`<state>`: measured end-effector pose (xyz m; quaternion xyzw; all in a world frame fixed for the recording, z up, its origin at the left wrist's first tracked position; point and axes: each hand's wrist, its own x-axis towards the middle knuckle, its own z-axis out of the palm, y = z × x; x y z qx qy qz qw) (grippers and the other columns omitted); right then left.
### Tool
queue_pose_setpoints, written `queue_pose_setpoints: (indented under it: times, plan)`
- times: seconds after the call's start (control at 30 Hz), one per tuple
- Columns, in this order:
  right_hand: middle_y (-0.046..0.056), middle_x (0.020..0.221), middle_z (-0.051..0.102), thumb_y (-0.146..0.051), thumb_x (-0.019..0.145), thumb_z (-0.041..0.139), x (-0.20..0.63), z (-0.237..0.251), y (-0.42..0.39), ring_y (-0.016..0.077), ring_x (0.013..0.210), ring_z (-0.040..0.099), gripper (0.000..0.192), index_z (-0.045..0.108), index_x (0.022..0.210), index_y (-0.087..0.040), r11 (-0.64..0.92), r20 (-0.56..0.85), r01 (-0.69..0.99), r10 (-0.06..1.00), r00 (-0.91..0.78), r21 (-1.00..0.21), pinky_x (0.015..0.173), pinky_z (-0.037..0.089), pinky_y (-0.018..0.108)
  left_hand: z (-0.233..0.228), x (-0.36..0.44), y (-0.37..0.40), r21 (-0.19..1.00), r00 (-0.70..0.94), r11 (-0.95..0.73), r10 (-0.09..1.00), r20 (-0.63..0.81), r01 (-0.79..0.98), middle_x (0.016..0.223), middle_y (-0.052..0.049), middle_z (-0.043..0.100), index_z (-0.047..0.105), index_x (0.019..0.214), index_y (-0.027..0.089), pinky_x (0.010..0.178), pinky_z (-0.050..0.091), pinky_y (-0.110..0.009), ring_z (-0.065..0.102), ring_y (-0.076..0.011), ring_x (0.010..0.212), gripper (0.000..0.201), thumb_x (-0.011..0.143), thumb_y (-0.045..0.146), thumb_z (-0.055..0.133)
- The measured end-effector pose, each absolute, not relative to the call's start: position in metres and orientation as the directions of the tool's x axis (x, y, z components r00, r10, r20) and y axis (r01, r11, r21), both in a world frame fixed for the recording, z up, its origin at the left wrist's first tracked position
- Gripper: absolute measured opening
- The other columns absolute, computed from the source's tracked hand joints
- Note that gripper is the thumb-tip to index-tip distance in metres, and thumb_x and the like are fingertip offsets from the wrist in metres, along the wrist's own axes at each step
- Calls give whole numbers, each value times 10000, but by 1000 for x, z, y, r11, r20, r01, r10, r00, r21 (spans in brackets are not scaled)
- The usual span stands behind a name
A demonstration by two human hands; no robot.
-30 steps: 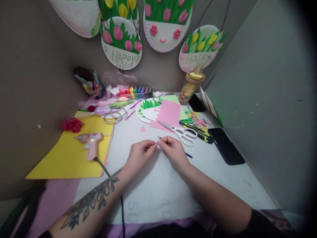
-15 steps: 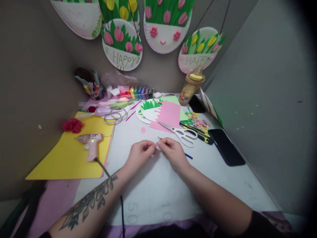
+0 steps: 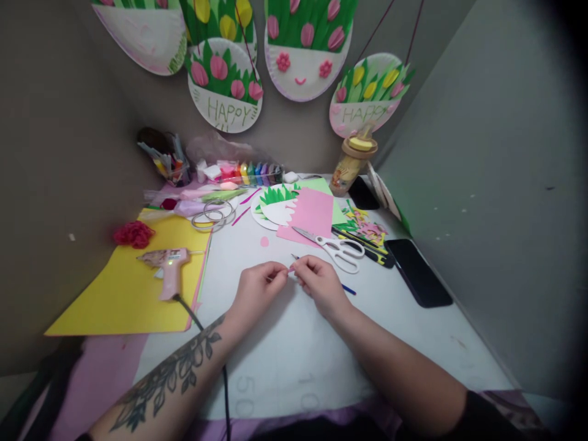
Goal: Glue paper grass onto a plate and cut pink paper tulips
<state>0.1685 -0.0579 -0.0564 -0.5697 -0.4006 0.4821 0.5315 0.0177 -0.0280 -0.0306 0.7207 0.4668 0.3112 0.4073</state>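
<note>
Over the middle of the white table, my left hand [image 3: 261, 286] and my right hand [image 3: 320, 285] meet at the fingertips. Between them they pinch a small pink paper piece [image 3: 291, 269], mostly hidden by the fingers. A dark blue pencil-like stick [image 3: 349, 290] passes under my right hand, its pointed tip showing by the fingers. Just beyond lies a small pink paper cutout [image 3: 264, 242]. White-handled scissors [image 3: 342, 252] rest partly on a pink paper sheet [image 3: 312, 211]. Behind that is a white paper plate [image 3: 258, 214] with green paper grass.
At left, a pink glue gun [image 3: 171, 269] lies on yellow sheets [image 3: 105, 300], its cord running under my left forearm. Paper scraps [image 3: 367, 226], a cutter [image 3: 383, 257] and a phone [image 3: 419, 272] lie at right. A lidded cup [image 3: 351, 165] stands behind. Decorated plates [image 3: 225, 113] hang on the wall.
The view has shifted very slightly. Both hands stay together, and the fingertips have moved a little apart, showing slightly more of the pink paper piece.
</note>
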Motion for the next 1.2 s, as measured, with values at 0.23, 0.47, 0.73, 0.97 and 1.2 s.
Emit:
queue_pose_setpoints:
  times: [0.23,0.47,0.73,0.97,1.2]
  plan:
    - [-48,511,480,-433,782,634,168,-55,-58,89,433,377,257,623,706,-188,-112,-125,-71,968,218,-991,432,290,226,-33,17,-29,813,385,-347,908,166,468,829,-8,744,701,793,203,699,500,-219,664,-143,729,177,837,240,533]
    - [-49,508,465,-444,787,625,168,-58,-57,97,437,363,267,618,711,-188,-116,-125,-54,968,217,-992,439,282,234,-33,18,-28,833,382,-323,912,147,450,801,-2,739,698,781,201,687,495,-219,655,-139,704,174,827,246,535]
    - [-50,540,448,-370,806,585,169,-50,-58,116,522,395,258,524,625,-195,-52,-27,113,977,212,-992,524,320,249,-31,20,-28,915,397,-106,916,-63,390,664,-3,679,675,723,171,600,447,-224,594,-137,617,193,791,304,552]
    - [-37,563,492,-343,774,588,170,-46,-57,130,561,444,228,531,609,-197,-37,-3,202,986,166,-979,547,345,253,-30,20,-26,935,415,-48,903,-110,351,648,0,648,644,699,170,597,434,-226,570,-135,616,178,759,304,545]
    - [-33,589,505,-452,827,556,175,-57,-54,91,455,373,279,611,761,-187,-99,-100,-12,986,135,-995,428,257,229,-28,20,-23,961,398,93,897,-195,262,597,16,615,620,690,164,529,408,-207,554,-117,561,123,713,249,533]
